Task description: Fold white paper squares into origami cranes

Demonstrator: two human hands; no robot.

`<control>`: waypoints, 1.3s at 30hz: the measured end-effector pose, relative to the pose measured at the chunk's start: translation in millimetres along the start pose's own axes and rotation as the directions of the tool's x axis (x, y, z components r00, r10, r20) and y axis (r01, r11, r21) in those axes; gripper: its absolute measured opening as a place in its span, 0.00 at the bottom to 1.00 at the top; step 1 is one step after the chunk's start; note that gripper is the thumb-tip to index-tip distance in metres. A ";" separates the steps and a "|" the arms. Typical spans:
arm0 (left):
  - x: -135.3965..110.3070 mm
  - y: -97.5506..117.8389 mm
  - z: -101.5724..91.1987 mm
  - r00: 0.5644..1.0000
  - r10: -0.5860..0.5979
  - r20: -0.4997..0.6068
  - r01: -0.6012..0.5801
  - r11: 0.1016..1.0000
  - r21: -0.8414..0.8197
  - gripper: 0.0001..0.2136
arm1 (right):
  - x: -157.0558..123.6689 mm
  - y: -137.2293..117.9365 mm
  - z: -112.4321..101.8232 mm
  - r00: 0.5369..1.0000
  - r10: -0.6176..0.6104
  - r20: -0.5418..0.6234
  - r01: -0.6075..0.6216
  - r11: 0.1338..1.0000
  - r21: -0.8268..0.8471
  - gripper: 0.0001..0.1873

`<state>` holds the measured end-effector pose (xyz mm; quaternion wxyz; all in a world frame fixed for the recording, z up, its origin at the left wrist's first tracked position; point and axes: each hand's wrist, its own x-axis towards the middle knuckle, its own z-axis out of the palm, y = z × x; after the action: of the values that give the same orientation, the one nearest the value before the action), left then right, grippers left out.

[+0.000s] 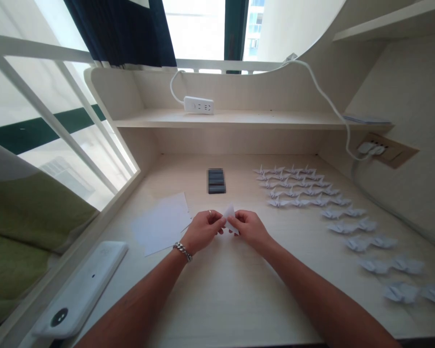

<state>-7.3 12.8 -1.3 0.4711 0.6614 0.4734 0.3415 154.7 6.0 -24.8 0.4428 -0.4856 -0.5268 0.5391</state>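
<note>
Both my hands meet over the middle of the pale wooden desk (217, 290), pinching a small folded piece of white paper (229, 212) between them. My left hand (203, 229), with a ring and a chain bracelet, grips the paper's left side. My right hand (250, 228) pinches its right side. To the left of my hands lies a loose stack of white square paper sheets (161, 224). Rows of finished white paper cranes (297, 186) are laid out on the right of the desk, with more cranes (384, 263) trailing toward the near right edge.
A dark blurred small object (216, 181) sits behind my hands. A white flat device (81, 290) rests on the left ledge. A power strip (198, 105) lies on the shelf, its cable running to a wall socket (379, 149). Window rails stand left.
</note>
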 end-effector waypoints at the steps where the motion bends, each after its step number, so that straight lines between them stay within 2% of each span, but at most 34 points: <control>1: 2.6 0.5 1.1 1.000 -0.003 -0.001 0.003 1.000 -0.005 0.13 | 1.7 0.4 0.6 1.000 0.005 -0.012 -0.005 1.000 -0.006 0.20; 8: 8.8 -12.6 11.3 0.987 -0.014 -0.161 0.015 1.000 0.003 0.14 | 3.6 3.5 6.0 0.994 0.051 -0.095 -0.047 0.998 0.047 0.20; 12: 1.7 -15.8 10.4 0.993 -0.018 -0.113 0.018 1.000 -0.003 0.15 | 1.2 9.4 7.4 0.995 0.017 -0.102 -0.012 0.999 0.043 0.19; 15: -2.2 -14.2 7.9 0.992 -0.013 -0.123 0.016 1.000 0.021 0.15 | -0.3 11.8 6.4 0.999 0.001 -0.035 0.001 0.998 0.062 0.19; 18: -3.0 -14.0 6.5 0.987 -0.019 -0.160 0.023 0.999 0.023 0.14 | -2.5 10.4 4.6 0.999 -0.004 0.035 0.004 1.000 -0.002 0.17; 22: -2.1 -17.1 6.0 0.982 -0.049 -0.180 0.050 0.999 0.001 0.14 | -5.6 6.7 1.8 0.999 -0.033 0.037 0.035 0.999 -0.041 0.16; 26: -1.0 -20.1 5.5 0.984 -0.060 -0.170 0.057 0.998 -0.024 0.14 | -6.9 5.2 -1.1 0.999 -0.001 0.054 0.003 0.999 -0.035 0.15; 32: -0.8 -17.8 7.4 0.992 -0.077 -0.101 0.069 0.994 -0.084 0.15 | -7.2 2.8 -1.5 0.997 -0.005 0.081 0.007 0.999 -0.035 0.15; 34: -1.5 -15.9 8.8 0.993 -0.083 -0.083 0.075 0.993 -0.095 0.14 | -8.1 1.8 -0.3 0.998 -0.032 0.046 0.034 0.999 -0.040 0.16; 37: -2.5 -14.8 11.7 0.985 -0.094 -0.143 0.075 0.988 -0.133 0.13 | -11.1 0.1 2.5 0.994 -0.102 -0.042 0.093 0.978 -0.188 0.16; 39: -3.1 -15.3 13.8 0.977 -0.076 -0.201 0.041 0.984 -0.173 0.14 | -13.4 -0.6 4.8 0.977 -0.203 -0.066 0.167 0.920 -0.353 0.12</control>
<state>-0.5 7.3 -20.2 0.4831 0.5660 0.5088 0.4329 151.7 -7.9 -23.5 0.4256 -0.5305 -0.6336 0.3687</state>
